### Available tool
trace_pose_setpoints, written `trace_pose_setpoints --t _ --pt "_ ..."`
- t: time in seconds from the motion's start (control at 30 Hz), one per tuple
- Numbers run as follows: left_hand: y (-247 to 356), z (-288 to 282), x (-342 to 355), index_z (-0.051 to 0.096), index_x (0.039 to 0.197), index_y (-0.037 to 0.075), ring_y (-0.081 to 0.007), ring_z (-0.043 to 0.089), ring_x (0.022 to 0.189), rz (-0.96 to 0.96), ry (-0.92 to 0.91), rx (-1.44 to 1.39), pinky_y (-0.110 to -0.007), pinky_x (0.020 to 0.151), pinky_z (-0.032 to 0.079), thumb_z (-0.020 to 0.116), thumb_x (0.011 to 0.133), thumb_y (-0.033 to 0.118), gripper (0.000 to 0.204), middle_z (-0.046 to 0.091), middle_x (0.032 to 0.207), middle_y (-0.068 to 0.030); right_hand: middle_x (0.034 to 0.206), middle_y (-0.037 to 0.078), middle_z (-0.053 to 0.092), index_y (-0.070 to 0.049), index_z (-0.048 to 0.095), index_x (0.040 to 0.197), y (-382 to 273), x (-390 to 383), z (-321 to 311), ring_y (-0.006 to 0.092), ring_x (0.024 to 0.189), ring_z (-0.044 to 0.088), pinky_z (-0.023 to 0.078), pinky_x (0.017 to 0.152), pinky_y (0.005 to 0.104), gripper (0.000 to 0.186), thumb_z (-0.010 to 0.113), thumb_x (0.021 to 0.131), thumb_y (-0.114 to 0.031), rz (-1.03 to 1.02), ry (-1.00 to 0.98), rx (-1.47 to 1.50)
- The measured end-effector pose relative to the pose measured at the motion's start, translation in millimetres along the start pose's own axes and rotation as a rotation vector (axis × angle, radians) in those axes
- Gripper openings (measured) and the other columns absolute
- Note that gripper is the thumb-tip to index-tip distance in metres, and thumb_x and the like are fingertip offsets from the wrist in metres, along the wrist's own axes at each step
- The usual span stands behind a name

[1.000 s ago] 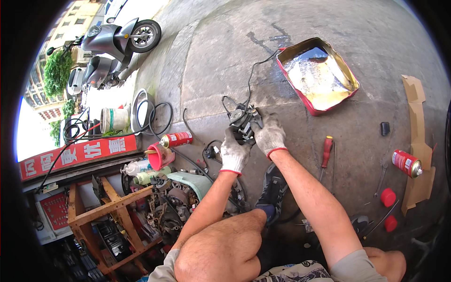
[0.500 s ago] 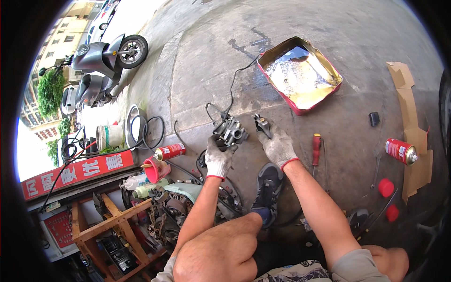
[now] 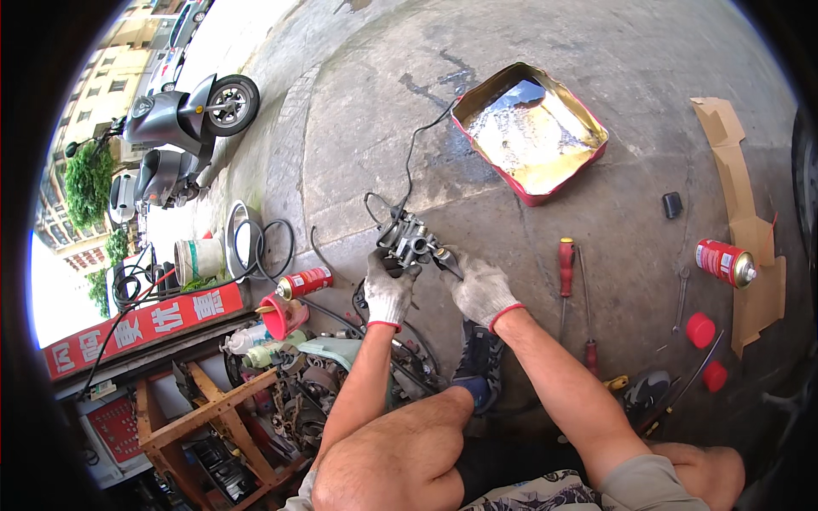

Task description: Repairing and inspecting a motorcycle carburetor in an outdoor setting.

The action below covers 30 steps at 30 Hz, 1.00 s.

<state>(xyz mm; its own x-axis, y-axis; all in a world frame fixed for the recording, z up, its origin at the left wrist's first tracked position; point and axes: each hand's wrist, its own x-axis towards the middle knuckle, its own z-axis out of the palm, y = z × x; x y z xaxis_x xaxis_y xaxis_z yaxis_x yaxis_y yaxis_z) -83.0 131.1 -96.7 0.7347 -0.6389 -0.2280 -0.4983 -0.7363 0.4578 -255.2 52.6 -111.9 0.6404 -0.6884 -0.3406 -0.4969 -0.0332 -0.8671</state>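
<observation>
A grey metal carburetor (image 3: pixel 409 240) is held above the concrete floor by my left hand (image 3: pixel 388 294), whose gloved fingers close round its near side. A thin black cable (image 3: pixel 410 162) runs from the carburetor toward the tray. My right hand (image 3: pixel 484 294), also in a grey-white knit glove with a red cuff, grips a small dark part with a shiny metal end (image 3: pixel 446 260). That end is right beside the carburetor's right side; whether they touch, I cannot tell. The gloves hide much of both held pieces.
Ahead stands a red-walled metal tray (image 3: pixel 530 200) with liquid inside. To the right lie a red-handled screwdriver (image 3: pixel 567 266), a wrench (image 3: pixel 681 298), a spray can (image 3: pixel 725 263) and cardboard (image 3: pixel 753 234). At left are another spray can (image 3: pixel 306 282), a red cup (image 3: pixel 284 316) and a wooden frame (image 3: pixel 209 409).
My right hand has moved left with the small dark part, bringing it up beside the carburetor. My left hand still holds the carburetor. The view has shifted slightly.
</observation>
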Motion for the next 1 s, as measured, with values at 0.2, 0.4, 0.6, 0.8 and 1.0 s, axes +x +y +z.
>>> trace_pose_setpoints --t 0.2,0.4,0.6,0.8,1.0 --pt "4.2 -1.6 0.0 0.05 0.122 0.0 -0.0275 0.068 0.085 -0.008 0.01 0.029 -0.038 0.077 0.053 0.081 0.072 0.017 0.062 0.069 0.096 -0.0167 0.113 0.02 0.066 -0.011 0.054 0.128 -0.1 15.1 2.1 0.0382 0.107 0.062 0.047 0.094 0.0478 0.045 0.059 0.09 -0.033 0.122 -0.01 -0.066" --pt "2.9 -0.1 2.1 0.05 0.123 0.0 -0.0271 0.067 0.085 -0.008 0.003 0.018 -0.038 0.077 0.053 0.082 0.071 0.018 0.063 0.069 0.096 -0.0166 0.114 0.019 0.066 -0.01 0.052 0.128 3.3 20.2 0.1 0.0386 0.108 0.062 0.048 0.094 0.0475 0.043 0.057 0.091 -0.031 0.077 -0.021 -0.049" --pt "-0.7 1.7 2.3 0.05 0.123 -0.001 -0.0268 0.067 0.085 0.0 0.015 0.028 -0.038 0.078 0.053 0.082 0.071 0.018 0.064 0.069 0.096 -0.0163 0.118 0.021 0.064 -0.01 0.051 0.129 6.8 23.6 2.2 0.0378 0.11 0.061 0.047 0.094 0.0476 0.043 0.056 0.092 -0.031 0.062 -0.041 -0.049" --pt "-2.6 0.4 3.7 0.049 0.124 -0.002 -0.0267 0.067 0.086 -0.01 0.004 0.025 -0.038 0.079 0.053 0.082 0.071 0.018 0.066 0.069 0.097 -0.0164 0.12 0.021 0.063 -0.009 0.05 0.131 7.8 26.0 0.8 0.0404 0.111 0.059 0.046 0.096 0.048 0.044 0.055 0.092 -0.031 0.107 -0.01 -0.003" --pt "-4.9 2.3 5.6 0.047 0.126 -0.002 -0.0274 0.068 0.088 -0.013 -0.01 0.016 -0.038 0.08 0.053 0.082 0.072 0.018 0.067 0.069 0.1 -0.0175 0.116 0.019 0.065 -0.01 0.053 0.127 8.5 24.3 -3.7 0.0413 0.109 0.06 0.047 0.095 0.0488 0.042 0.057 0.091 -0.031 0.072 0.03 0.084"
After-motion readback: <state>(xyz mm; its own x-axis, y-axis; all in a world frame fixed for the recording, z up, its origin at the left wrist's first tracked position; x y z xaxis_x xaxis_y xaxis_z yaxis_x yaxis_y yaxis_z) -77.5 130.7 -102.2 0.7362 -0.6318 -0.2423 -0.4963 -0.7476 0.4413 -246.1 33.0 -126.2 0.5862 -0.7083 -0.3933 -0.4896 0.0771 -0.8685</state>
